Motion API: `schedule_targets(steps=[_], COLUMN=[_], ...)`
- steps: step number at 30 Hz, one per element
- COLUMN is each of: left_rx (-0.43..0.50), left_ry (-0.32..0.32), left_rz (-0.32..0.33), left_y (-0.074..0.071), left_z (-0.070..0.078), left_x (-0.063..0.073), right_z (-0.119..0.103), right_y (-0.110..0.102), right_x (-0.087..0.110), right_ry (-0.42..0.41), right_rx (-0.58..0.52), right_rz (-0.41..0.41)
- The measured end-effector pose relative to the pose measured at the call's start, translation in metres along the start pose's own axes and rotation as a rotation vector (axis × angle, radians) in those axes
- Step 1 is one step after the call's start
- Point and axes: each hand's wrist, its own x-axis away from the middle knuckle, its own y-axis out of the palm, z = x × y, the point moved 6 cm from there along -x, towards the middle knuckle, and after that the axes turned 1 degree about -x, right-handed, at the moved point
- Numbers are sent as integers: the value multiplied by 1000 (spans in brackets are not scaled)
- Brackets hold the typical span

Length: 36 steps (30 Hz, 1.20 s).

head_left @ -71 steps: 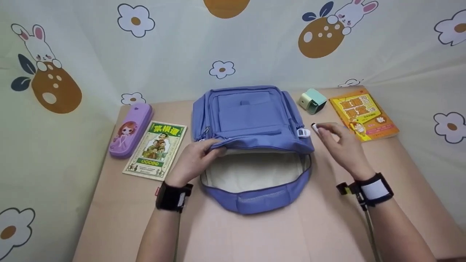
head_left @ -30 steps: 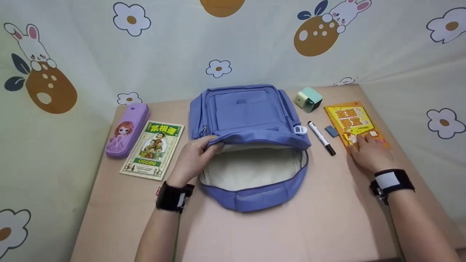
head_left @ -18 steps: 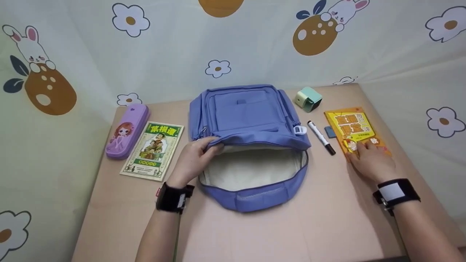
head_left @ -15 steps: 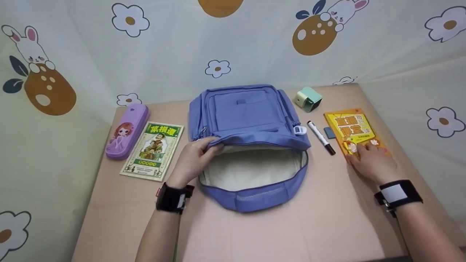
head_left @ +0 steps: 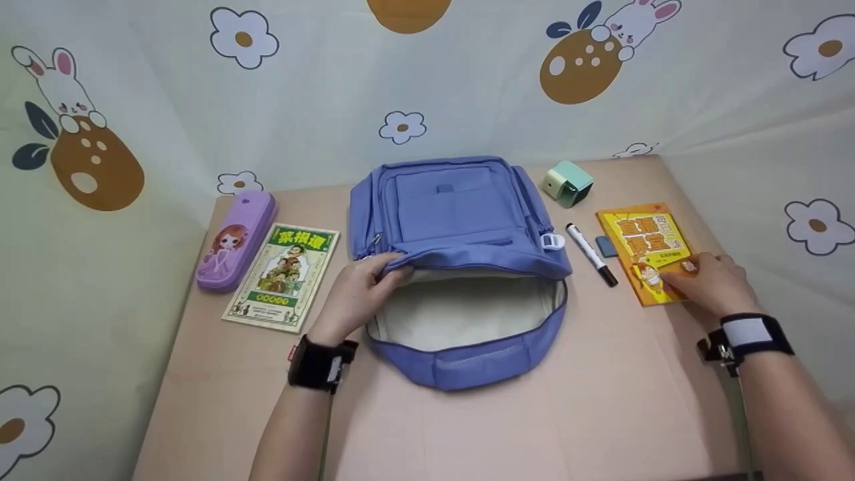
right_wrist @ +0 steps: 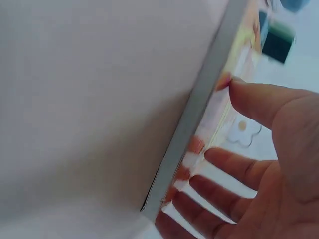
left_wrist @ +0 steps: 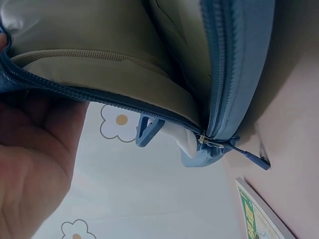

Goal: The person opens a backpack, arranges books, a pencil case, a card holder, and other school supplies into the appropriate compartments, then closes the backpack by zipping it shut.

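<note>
The left hand [head_left: 354,294] reaches forward, fingers pinching the open bag [head_left: 444,204]. The right hand [head_left: 721,284] touches the book [head_left: 648,237], fingers loosely spread.

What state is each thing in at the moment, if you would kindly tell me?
Backpack: lying down, main compartment unzipped and open
Left hand: pinching the backpack's upper opening edge
Right hand: touching the orange book
Orange book: closed
Green book: closed, cover up
Purple case: closed
Marker: capped, lying down
Eraser: beside the orange book
Mint-green item: untouched
</note>
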Motion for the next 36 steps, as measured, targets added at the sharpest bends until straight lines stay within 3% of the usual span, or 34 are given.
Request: schedule_targets(steps=[9,13,17,29,36], left_rx=[-9,2,7,-16,-17], left_ry=[-5,-5,0,7,1], left_rz=[-4,-11,-12,-16,-17], left_y=[-1,-1,0,0,0], left_z=[1,0,-1,1,0], left_x=[0,0,-1,-1,0], right_z=[9,7,8,8,-6], right_y=[-9,-9,-10,-9,-12], right_x=[-18,-24,-28,-29,-20], right_ry=[237,279,303,348,344], right_rx=[-235,-309,-313,-314,-267], right_rz=[-187,-269,-313,-349,-297])
